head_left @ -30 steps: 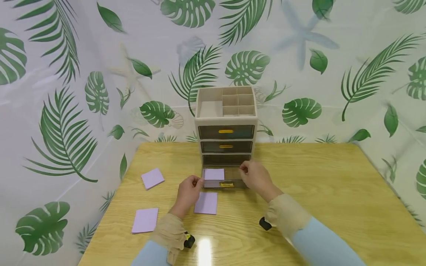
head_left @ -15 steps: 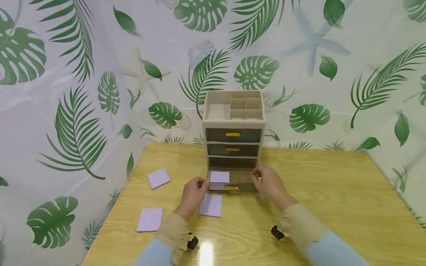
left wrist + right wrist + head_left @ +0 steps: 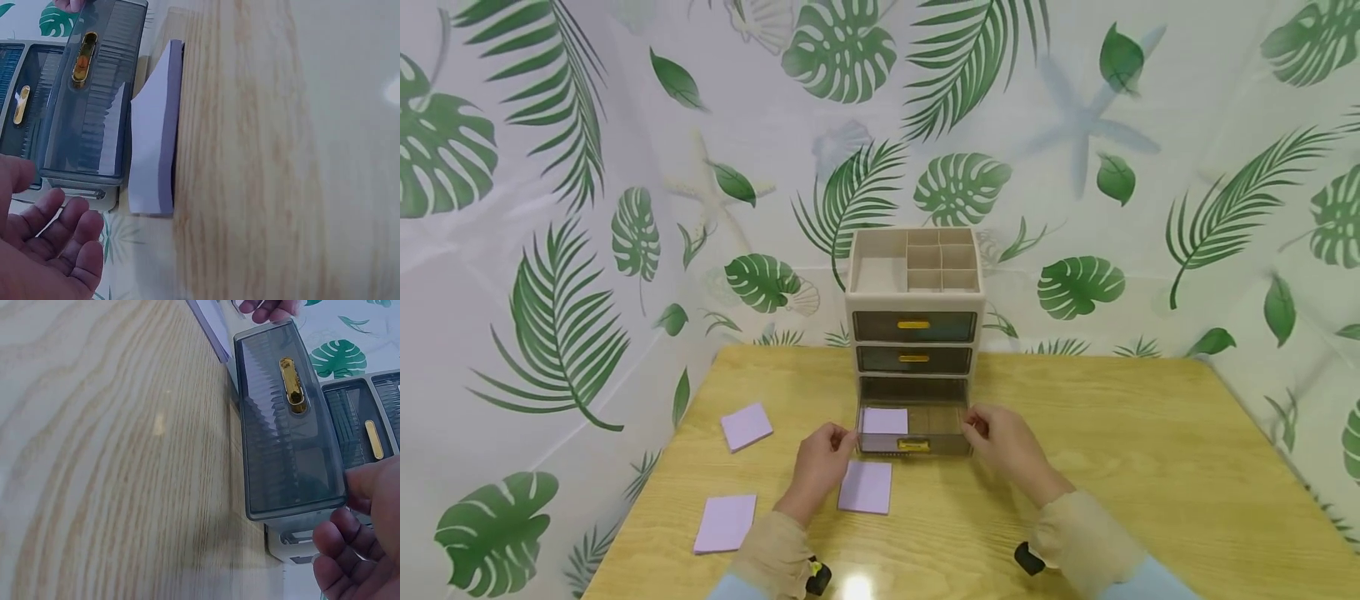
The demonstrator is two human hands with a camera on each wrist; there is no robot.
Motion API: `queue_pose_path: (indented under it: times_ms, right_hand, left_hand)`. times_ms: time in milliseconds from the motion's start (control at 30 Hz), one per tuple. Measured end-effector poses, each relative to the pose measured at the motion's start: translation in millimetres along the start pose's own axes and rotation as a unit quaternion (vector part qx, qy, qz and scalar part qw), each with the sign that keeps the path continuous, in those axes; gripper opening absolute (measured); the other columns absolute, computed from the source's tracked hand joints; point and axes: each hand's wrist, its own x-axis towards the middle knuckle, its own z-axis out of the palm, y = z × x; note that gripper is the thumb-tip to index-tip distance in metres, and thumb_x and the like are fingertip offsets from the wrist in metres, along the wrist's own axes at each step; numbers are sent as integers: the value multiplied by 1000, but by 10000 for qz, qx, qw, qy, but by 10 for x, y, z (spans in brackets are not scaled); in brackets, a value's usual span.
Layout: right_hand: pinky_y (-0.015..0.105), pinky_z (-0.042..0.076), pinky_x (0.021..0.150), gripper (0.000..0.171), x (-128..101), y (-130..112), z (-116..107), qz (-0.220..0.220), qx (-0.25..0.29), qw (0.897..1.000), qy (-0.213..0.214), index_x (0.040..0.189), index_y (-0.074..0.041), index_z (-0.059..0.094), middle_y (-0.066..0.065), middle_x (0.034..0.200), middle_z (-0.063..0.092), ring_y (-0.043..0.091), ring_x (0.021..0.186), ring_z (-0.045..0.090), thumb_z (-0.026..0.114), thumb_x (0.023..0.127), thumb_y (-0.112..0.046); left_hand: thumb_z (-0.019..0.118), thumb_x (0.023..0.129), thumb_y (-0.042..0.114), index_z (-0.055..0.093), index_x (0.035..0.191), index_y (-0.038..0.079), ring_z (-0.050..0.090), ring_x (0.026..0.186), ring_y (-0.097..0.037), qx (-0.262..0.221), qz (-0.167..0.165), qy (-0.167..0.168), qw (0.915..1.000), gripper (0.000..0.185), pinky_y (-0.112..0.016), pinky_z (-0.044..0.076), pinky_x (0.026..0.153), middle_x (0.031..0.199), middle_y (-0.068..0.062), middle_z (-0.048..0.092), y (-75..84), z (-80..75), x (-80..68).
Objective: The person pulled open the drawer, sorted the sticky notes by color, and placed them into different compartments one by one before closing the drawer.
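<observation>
In the head view a beige desktop cabinet [image 3: 914, 300] has its bottom drawer [image 3: 887, 447] pulled out. The drawer is see-through grey with a gold handle; a purple paper pad [image 3: 885, 421] lies in its left part. My left hand [image 3: 820, 467] is at the drawer's front left corner, thumb and fingertips either side of its edge. At the opposite corner, my right hand [image 3: 1011, 446] pinches the drawer's side between thumb and fingers, as the right wrist view also shows. Another purple pad [image 3: 865, 487] lies on the table just in front of the drawer.
Two more purple pads, an upper one [image 3: 747, 427] and a lower one [image 3: 725, 523], lie on the left of the wooden table [image 3: 1112, 467]. Above the open drawer are two closed drawers and a compartmented top tray [image 3: 942, 260]. A leaf-printed sheet [image 3: 1082, 208] hangs behind.
My right hand has shifted from over the drawer's right side to its front right corner. The left hand keeps its place at the left corner. The head view has moved slightly.
</observation>
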Motion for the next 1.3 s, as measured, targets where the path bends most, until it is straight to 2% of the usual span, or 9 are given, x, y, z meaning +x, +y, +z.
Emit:
queue_pose_path:
  times_ms: [167, 300, 467, 633, 833, 933, 1100, 1300]
  right_hand:
    - [28, 43, 57, 7, -17, 23, 25, -92, 3, 10000, 29, 85, -16, 64, -8, 69, 54, 9, 61, 49, 66, 91, -18]
    - [28, 42, 57, 7, -27, 20, 16, -131, 31, 9999, 91, 85, -16, 64, -9, 68, 54, 9, 60, 48, 66, 91, -17]
    - [28, 42, 57, 7, -80, 13, 45, -141, 37, 9999, 67, 85, -15, 64, -9, 68, 54, 8, 61, 49, 66, 91, -17]
    - [29, 43, 58, 6, -79, -15, 26, -189, 88, 9997, 95, 86, -14, 65, -8, 69, 55, 9, 61, 49, 66, 92, -17]
    - [30, 44, 58, 7, -51, -2, -23, -246, 159, 9996, -7, 87, -15, 65, -8, 70, 56, 10, 63, 51, 66, 92, -20]
    - [29, 44, 59, 8, -14, 34, -36, -272, 108, 9996, -14, 86, -17, 64, -8, 71, 57, 10, 64, 51, 66, 93, -22]
    - [29, 44, 59, 10, 2, 76, -44, -347, 79, 9993, -136, 86, -18, 65, -8, 74, 57, 10, 66, 51, 67, 92, -25]
    - [29, 45, 60, 8, -48, 80, 20, -475, 123, 9985, -257, 86, -19, 65, -8, 75, 58, 9, 67, 52, 73, 87, -19]
  left_hand:
    - [50, 95, 15, 65, 93, 4, 54, 70, -16, 461, 83, -104, 9989, 18, -34, 47, 63, 79, -3, 61, 18, -45, -59]
    - [56, 89, 15, 63, 94, 0, 58, 73, -22, 870, 253, -224, 9956, 17, -39, 49, 65, 84, -8, 63, 43, -40, -102]
    - [65, 89, 31, 60, 100, -6, 61, 79, -29, 1473, 166, -428, 9880, 39, -43, 50, 68, 89, -14, 62, 7, 24, -198]
    - [69, 83, 51, 56, 101, -10, 59, 78, -33, 2115, -69, -580, 9756, 65, -46, 50, 70, 87, -19, 56, 38, 72, -242]
    - [66, 76, 68, 54, 102, -10, 57, 78, -34, 2718, -216, -644, 9600, 83, -45, 50, 66, 86, -20, 53, 104, 135, -258]
    - [64, 75, 72, 54, 99, -6, 56, 75, -32, 2926, -158, -619, 9541, 83, -44, 50, 61, 82, -17, 52, 128, 172, -240]
    - [65, 72, 73, 51, 91, -2, 55, 70, -30, 3092, -156, -614, 9489, 78, -42, 48, 57, 75, -14, 50, 152, 190, -242]
    - [69, 71, 71, 50, 87, 0, 54, 64, -27, 3202, -216, -661, 9448, 75, -40, 47, 53, 68, -11, 49, 93, 184, -299]
